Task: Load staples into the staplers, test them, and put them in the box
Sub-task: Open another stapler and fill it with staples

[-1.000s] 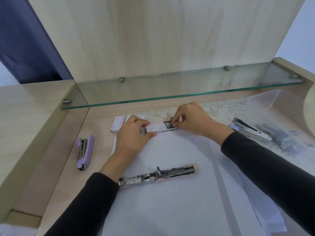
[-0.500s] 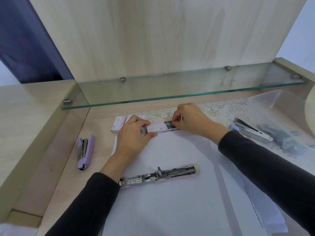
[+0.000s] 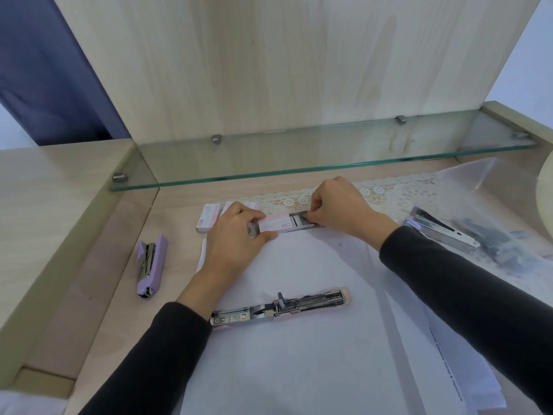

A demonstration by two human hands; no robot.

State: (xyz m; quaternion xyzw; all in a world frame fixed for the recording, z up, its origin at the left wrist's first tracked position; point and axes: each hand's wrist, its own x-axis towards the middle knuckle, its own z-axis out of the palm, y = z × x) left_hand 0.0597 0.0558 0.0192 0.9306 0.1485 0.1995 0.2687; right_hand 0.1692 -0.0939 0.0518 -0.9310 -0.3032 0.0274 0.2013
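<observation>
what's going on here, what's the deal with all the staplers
A person is getting staples out of a small staple box. Their left hand grips its pink sleeve and their right hand pinches the staples in the slid-out tray. One stapler lies folded open on the white paper, ready to load. A purple stapler lies on the left, and a third one on the right by a clear plastic container.
</observation>
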